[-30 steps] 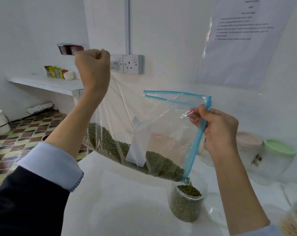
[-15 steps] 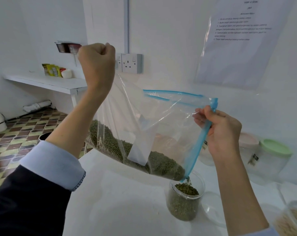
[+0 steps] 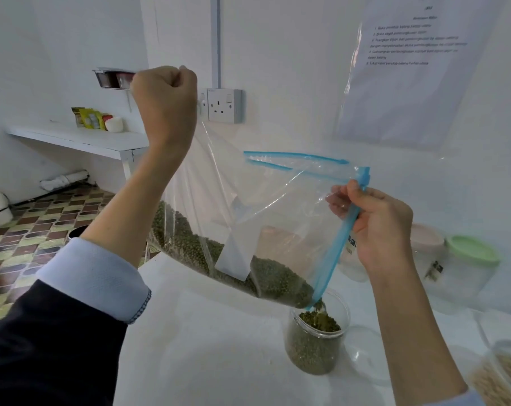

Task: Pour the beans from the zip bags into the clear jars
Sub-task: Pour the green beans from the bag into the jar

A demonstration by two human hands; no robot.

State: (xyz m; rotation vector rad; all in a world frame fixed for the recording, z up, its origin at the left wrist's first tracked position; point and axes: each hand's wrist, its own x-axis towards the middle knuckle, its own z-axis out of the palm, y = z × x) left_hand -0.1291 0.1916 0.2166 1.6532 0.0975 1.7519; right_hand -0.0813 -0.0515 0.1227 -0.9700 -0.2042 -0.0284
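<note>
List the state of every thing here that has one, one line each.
zip bag: open, tilted, about a third full of beans
left hand: grips the bag's raised corner
right hand: pinches the blue zip edge
clear jar: upright, lidless, nearly full
green-lidded tub: closed

Glossy clear plastic zip bag [image 3: 266, 206]

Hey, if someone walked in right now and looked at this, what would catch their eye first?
First, the big clear plastic zip bag with the blue zipper strip, held tilted in mid-air at the centre, the left hand gripping its raised corner and the right hand pinching the zipper edge. Next, the small green beans heaped at its low corner, spilling into the clear round jar on the white table below, already mostly full.
</note>
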